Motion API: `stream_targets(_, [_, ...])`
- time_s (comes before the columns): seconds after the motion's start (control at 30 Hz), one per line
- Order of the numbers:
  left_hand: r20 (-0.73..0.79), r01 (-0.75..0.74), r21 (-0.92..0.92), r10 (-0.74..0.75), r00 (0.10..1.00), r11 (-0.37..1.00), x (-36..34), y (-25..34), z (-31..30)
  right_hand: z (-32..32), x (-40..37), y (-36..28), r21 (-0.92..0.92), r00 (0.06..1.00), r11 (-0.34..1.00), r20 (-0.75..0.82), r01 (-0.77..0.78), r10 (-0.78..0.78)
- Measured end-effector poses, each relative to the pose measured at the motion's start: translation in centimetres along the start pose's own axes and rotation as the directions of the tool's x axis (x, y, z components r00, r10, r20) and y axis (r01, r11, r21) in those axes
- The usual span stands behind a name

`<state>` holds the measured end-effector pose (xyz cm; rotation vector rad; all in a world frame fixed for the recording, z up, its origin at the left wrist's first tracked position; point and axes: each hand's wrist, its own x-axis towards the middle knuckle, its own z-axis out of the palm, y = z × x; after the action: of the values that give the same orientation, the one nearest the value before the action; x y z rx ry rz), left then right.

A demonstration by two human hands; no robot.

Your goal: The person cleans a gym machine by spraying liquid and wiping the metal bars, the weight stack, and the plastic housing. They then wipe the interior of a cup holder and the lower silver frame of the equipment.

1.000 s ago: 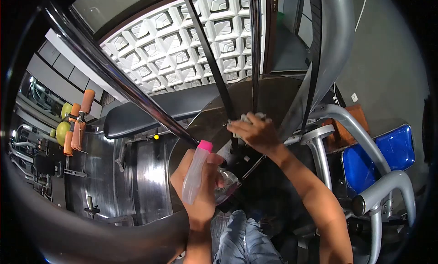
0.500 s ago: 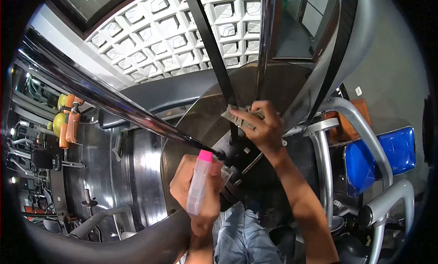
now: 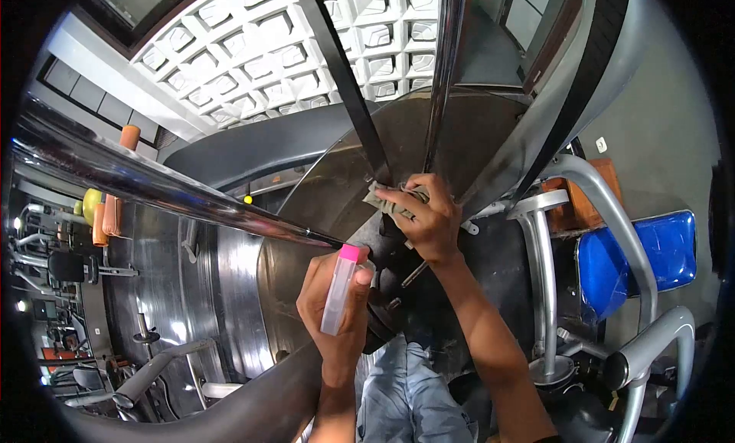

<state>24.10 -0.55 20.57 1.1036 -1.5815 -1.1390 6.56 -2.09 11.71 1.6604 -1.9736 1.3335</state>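
Note:
My left hand (image 3: 312,297) is wrapped round a translucent white spray bottle (image 3: 338,294) with a pink top, holding it close to the lower end of a thick chrome pole (image 3: 184,189). To its right, my right hand (image 3: 433,227) grips a crumpled grey-green cloth (image 3: 387,201) between thumb and fingers. The cloth overlaps the lower end of a black strap (image 3: 348,83) in this view. Behind both hands spreads a tinted see-through panel (image 3: 478,129), and a thin chrome rod (image 3: 439,68) comes down just above my right hand.
A grey curved machine frame with a black belt (image 3: 578,83) rises on the right. Beyond it are a silver tube frame (image 3: 548,290) and a blue padded seat (image 3: 666,251). A dark padded bar (image 3: 253,401) crosses the lower left. Gym machines stand farther left.
My right hand and the cloth have shifted slightly left and down. The spray bottle has turned a little in my left hand, which moved slightly right. The whole view has tilted somewhat.

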Motion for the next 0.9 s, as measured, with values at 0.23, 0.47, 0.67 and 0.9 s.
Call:
stream_targets(0.23, [0.002,-0.093,0.101,0.093,0.996,0.991,-0.5,-1.4,0.4,3.6,-5.9,2.0,0.110,0.941,0.959,0.253,-0.260,0.226])
stream_targets(0.47, [-0.019,-0.043,0.028,0.044,0.999,0.999,-2.0,-6.6,0.7,2.5,-3.7,0.2,0.124,0.983,0.976,0.061,-0.180,0.174])
stream_targets(0.67, [-0.052,-0.061,0.138,0.069,0.996,0.989,-2.7,-8.2,0.6,2.5,-4.2,1.7,0.049,0.991,0.992,0.081,-0.115,0.110])
stream_targets(0.9, [-0.063,-0.045,0.072,0.050,0.997,0.996,-2.8,-8.4,0.9,5.4,-9.9,4.0,0.010,0.950,0.970,0.208,-0.242,0.234])
